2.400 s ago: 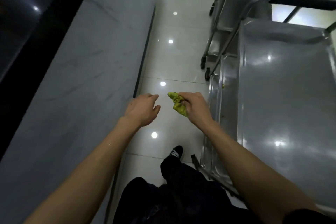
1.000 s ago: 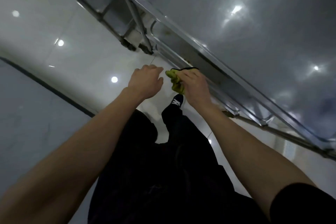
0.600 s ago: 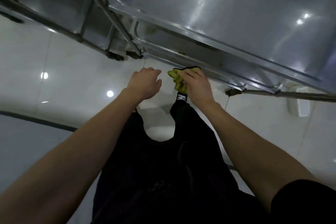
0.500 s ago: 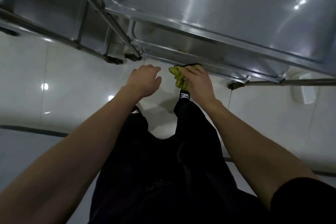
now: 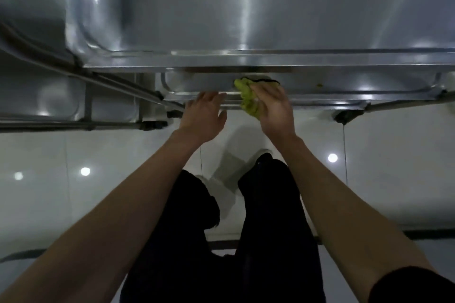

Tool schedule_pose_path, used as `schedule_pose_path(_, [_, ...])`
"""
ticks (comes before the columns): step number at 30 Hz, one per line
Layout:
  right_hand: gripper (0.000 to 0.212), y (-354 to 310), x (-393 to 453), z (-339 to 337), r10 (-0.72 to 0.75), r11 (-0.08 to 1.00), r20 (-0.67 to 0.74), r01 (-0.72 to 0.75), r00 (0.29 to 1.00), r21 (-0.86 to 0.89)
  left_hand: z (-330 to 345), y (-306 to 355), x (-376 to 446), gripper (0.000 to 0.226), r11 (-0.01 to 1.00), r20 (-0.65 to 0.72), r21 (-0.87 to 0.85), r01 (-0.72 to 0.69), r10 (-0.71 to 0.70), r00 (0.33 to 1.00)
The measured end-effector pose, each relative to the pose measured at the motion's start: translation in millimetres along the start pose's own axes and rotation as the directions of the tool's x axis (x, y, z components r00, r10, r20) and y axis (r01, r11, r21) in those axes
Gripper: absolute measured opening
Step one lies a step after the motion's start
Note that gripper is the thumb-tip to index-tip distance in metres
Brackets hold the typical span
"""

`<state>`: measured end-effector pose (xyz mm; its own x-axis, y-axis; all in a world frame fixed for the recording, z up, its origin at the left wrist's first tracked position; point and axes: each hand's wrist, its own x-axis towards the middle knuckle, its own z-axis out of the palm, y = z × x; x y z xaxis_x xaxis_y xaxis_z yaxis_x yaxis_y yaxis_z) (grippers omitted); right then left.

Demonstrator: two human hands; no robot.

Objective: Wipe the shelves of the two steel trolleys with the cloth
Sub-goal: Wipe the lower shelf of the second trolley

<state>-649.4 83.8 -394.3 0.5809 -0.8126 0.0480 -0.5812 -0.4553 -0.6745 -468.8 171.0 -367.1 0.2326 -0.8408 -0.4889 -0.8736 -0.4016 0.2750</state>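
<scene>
— Cloth (image 5: 247,98): yellow-green w/ dark edge, bunched up, gripped by right hand (image 5: 273,108). Fingers curled round it, most of the wad sticking out on the thumb side.

— Where exactly?

— At front rim of lower shelf (image 5: 211,82) on near steel trolley (image 5: 270,59). Top of wad over shelf pan, rest hanging in front of rim. Touching steel or not: can't tell.

— Left hand (image 5: 203,119)?

— Just beside the right, fingers straight-ish & relaxed, holding nothing. Fingertips up at same rim; contact unclear.

— Top shelf (image 5: 246,7)?

— Fills upper part of view, bare steel w/ ceiling-light glints, raised lip all round. Lower shelf mostly hidden under it, only a front strip showing. Small yellowish speck (image 5: 319,85) on that strip, off to the right of the cloth.

— 2nd trolley?

— Second trolley (image 5: 61,96) on the left, close beside the first; tube frame & castors (image 5: 154,125) visible. Castor (image 5: 344,115) of near trolley at right.

— Rest?

— Glossy white floor tiles (image 5: 369,179) w/ light spots. Black trousers (image 5: 270,229) & both bare forearms at bottom, black sleeve (image 5: 413,285) at lower right.
</scene>
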Motion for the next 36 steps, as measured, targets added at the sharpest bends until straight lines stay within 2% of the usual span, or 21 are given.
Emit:
schedule_pose_path(2, [0.043, 17.3, 12.2, 5.0, -0.026, 1.000, -0.056, 0.026, 0.998, -0.010, 10.4, -4.1, 25.6, 0.051, 0.999, -0.050, 0.003, -0.042, 0.042, 0.998])
schedule_pose_path(5, [0.042, 43.3, 32.1, 15.9, -0.043, 0.997, -0.066, 0.038, 0.997, -0.072, 26.2, -12.3, 60.0, 0.047, 0.993, -0.147, 0.033, -0.116, 0.120, 0.982])
schedule_pose_path(9, [0.042, 82.0, 51.6, 44.1, -0.151, 0.965, -0.066, 0.132, 0.986, -0.226, 50.2, -18.9, 96.9, 0.047, 0.976, -0.218, 0.109, -0.188, 0.208, 0.954])
schedule_pose_path(12, [0.038, 98.1, 58.9, 64.6, -0.094, 0.937, -0.011, 0.085, 0.996, -0.339, 69.2, -24.1, 115.8, 0.039, 0.958, -0.286, 0.162, -0.236, 0.275, 0.918])
schedule_pose_path(15, [0.053, 106.6, 60.5, 74.1, -0.060, 0.915, 0.004, 0.057, 0.998, -0.399, 82.4, -27.9, 127.0, 0.039, 0.945, -0.379, 0.166, -0.281, 0.325, 0.867])
schedule_pose_path(17, [0.062, 111.7, 62.1, 76.8, -0.003, 0.902, 0.023, 0.013, 1.000, -0.432, 88.8, -30.7, 133.1, 0.041, 0.942, -0.432, 0.174, -0.288, 0.336, 0.837])
schedule_pose_path(23, [0.060, 115.4, 66.1, 85.1, 0.020, 0.896, -0.085, -0.056, 0.996, -0.440, 101.2, -57.2, 136.5, 0.042, 0.930, -0.570, 0.210, -0.300, 0.366, 0.736])
schedule_pose_path(30, [0.050, 107.2, 58.4, 90.7, 0.044, 0.880, -0.020, -0.049, 0.999, -0.472, 99.2, -104.7, 115.3, 0.038, 0.950, -0.625, 0.188, -0.248, 0.311, 0.716])
schedule_pose_path(34, [0.045, 106.7, 58.1, 93.3, 0.021, 0.869, -0.150, -0.092, 0.989, -0.486, 96.7, -132.1, 106.7, 0.033, 0.953, -0.682, 0.183, -0.244, 0.301, 0.666])
schedule_pose_path(36, [0.043, 104.9, 56.6, 95.8, 0.013, 0.877, -0.203, -0.109, 0.979, -0.469, 99.7, -137.8, 102.6, 0.031, 0.954, -0.674, 0.202, -0.221, 0.299, 0.675])
